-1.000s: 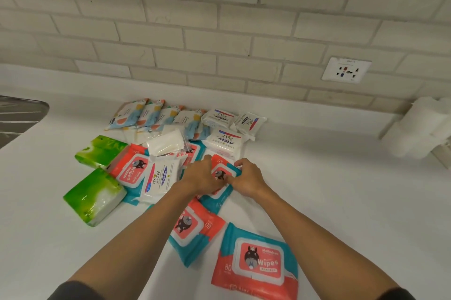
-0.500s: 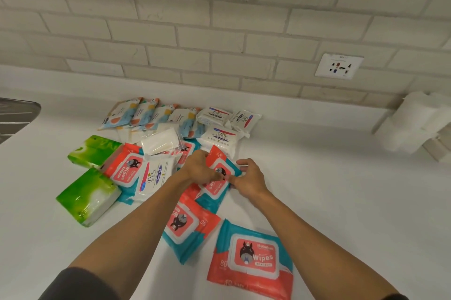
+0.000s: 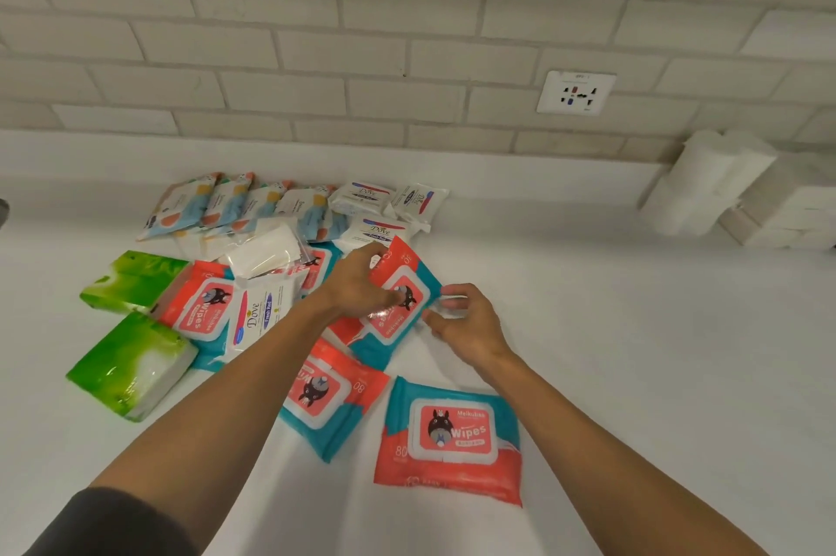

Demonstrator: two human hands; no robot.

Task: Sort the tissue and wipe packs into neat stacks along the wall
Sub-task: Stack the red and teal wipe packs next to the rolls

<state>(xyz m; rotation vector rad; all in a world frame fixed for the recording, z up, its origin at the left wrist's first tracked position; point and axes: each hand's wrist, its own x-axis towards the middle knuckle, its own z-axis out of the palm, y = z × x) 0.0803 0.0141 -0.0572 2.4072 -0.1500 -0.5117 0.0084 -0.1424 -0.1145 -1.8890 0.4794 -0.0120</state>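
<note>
The left hand (image 3: 357, 284) grips the red and blue wipes pack (image 3: 400, 306) from above, and the right hand (image 3: 470, 325) pinches its right edge. The pack tilts up in the middle of the other packs (image 3: 448, 433), away from the wall (image 3: 407, 35). I think it is being picked out; next it needs laying flat by the wall.

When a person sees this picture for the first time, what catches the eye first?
Probably the hands at the centre: the left hand grips a red-and-teal wipes pack and the right hand pinches its right edge. Next, the two bright green tissue packs at the left of the white counter.
</note>
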